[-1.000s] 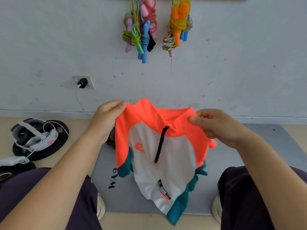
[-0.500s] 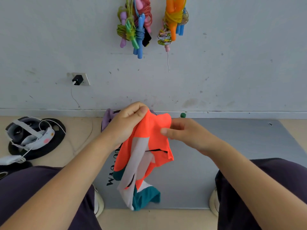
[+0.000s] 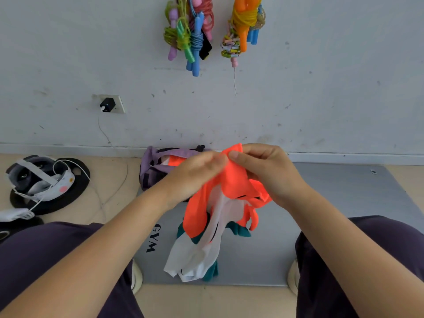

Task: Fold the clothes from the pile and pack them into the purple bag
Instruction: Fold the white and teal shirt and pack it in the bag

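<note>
Neon-orange fabric with white and teal panels makes up the shirt [image 3: 220, 203] we hold bunched in the air above the grey mat [image 3: 332, 203]. Our left hand [image 3: 195, 175] and right hand [image 3: 263, 171] meet at its top edge, fingers of both pinching the cloth, fingertips touching; the rest hangs down crumpled between our knees. The purple bag [image 3: 151, 166] lies open at the mat's far left corner against the wall's foot, orange cloth showing inside. Bare mat spreads to the right of the shirt. Black letters on the mat read "GYM". A headset [image 3: 39, 180] sits on the floor at left, well apart. Skipping ropes [image 3: 195, 37] hang on the wall.
</note>
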Demonstrator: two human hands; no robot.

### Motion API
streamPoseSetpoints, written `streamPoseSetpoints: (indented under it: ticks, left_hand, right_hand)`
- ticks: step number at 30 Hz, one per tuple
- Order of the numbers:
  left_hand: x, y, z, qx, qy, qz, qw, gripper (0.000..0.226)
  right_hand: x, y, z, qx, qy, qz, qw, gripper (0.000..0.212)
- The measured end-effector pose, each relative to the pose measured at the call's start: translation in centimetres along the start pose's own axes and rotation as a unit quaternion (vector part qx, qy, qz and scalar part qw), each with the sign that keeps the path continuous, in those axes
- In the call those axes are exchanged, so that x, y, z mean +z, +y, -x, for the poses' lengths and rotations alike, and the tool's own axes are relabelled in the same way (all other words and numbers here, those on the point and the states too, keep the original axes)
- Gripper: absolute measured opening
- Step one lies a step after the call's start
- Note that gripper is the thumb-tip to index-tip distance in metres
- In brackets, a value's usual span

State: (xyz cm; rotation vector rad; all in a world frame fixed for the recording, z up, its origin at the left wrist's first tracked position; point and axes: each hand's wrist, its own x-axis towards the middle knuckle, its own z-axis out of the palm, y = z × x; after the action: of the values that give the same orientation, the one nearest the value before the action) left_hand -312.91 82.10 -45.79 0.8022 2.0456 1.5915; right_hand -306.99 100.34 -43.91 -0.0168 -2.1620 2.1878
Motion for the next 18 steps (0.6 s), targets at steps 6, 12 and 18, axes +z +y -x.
streamPoseSetpoints:
  ticks: [6,12,18]
  left_hand:
    - [0.0,-0.7,-0.3,-0.036,0.013,-0.055,0.998,0.049]
    - [-2.2,0.0,-0.1,-0.004,0.162,0.031,0.986,0.043]
    - [-4.9,0.8,0.7,0.004,0.158,0.026,0.987,0.027]
  right_hand:
    - [0.4,-0.2,0.1,-0.009,-0.006,0.075,0.997,0.012]
    - [-1.3,-0.2,0.0,0.014,-0.087,0.182,0.979,0.030]
    - [-2.7,0.7,-0.4,-0.068,-0.096,0.551,0.826,0.017]
